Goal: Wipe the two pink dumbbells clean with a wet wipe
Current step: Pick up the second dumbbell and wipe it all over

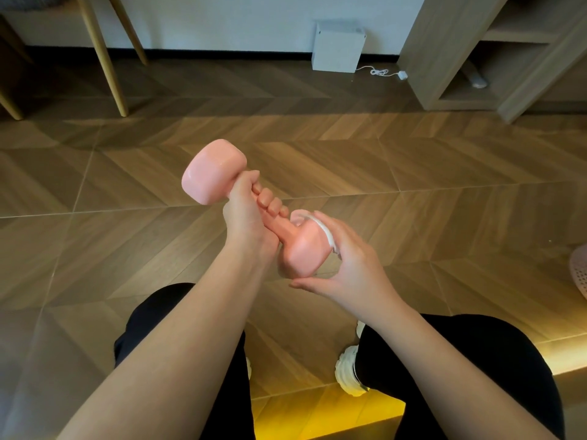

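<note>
The dumbbell (286, 230) is held in the air above the floor (413, 173), tilted, with the left hand (244, 214) wrapped tight round its handle, probably to keep it steady. The right hand (347, 265) cups the nearer head, fingers curled over a wet wipe (326, 232) pressed against its end face for rubbing. The second dumbbell is out of view.

Grip bar of pink dumbbell (303, 249) mostly hidden inside curled fingers of left hand (244, 214). White wet wipe (325, 231) shows only as a thin strip, rest covered by right hand (349, 258) at the near head. Pink perforated round object (579, 269) cut by right edge, unidentifiable. Grey item (476, 79) in wooden shelf unit (419, 58) blurred. White shoe (346, 373) partly behind black trouser leg (444, 360). Pale wooden legs (101, 52) cut at top.
</note>
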A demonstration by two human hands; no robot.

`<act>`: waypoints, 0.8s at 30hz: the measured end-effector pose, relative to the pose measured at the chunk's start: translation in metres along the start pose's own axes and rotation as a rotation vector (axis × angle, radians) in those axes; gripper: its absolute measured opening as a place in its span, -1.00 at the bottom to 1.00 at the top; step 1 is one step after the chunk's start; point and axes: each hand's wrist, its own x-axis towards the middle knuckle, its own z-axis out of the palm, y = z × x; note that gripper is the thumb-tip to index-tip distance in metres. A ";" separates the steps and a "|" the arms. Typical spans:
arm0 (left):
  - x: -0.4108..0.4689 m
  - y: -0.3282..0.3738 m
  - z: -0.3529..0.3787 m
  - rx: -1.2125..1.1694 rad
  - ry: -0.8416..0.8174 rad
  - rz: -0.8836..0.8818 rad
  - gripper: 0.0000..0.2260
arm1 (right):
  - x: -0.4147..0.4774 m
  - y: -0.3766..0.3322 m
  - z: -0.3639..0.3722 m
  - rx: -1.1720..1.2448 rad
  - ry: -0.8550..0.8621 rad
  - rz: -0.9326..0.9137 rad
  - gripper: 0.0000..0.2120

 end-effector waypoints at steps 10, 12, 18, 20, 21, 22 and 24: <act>0.006 -0.005 0.000 -0.037 0.047 -0.041 -0.69 | -0.008 0.008 0.007 -0.196 0.149 -0.267 -0.26; 0.008 -0.004 0.000 -0.055 0.056 -0.045 -0.67 | -0.007 0.009 0.011 -0.284 0.122 -0.243 -0.20; 0.007 -0.002 -0.003 -0.087 0.014 -0.039 -0.74 | 0.003 -0.002 0.017 -0.238 0.148 -0.097 -0.14; 0.006 0.000 0.001 -0.081 -0.070 -0.048 -0.74 | 0.004 -0.006 0.008 0.037 0.107 0.040 -0.21; 0.004 0.002 0.003 -0.064 -0.116 -0.042 -0.73 | 0.004 -0.007 0.004 0.222 0.063 0.112 -0.26; 0.003 0.003 0.006 -0.039 -0.160 -0.030 -0.72 | 0.005 -0.007 0.001 0.416 0.004 0.161 -0.33; -0.001 0.003 0.010 0.016 -0.232 -0.035 -0.72 | 0.001 -0.006 0.002 0.718 -0.085 0.224 -0.49</act>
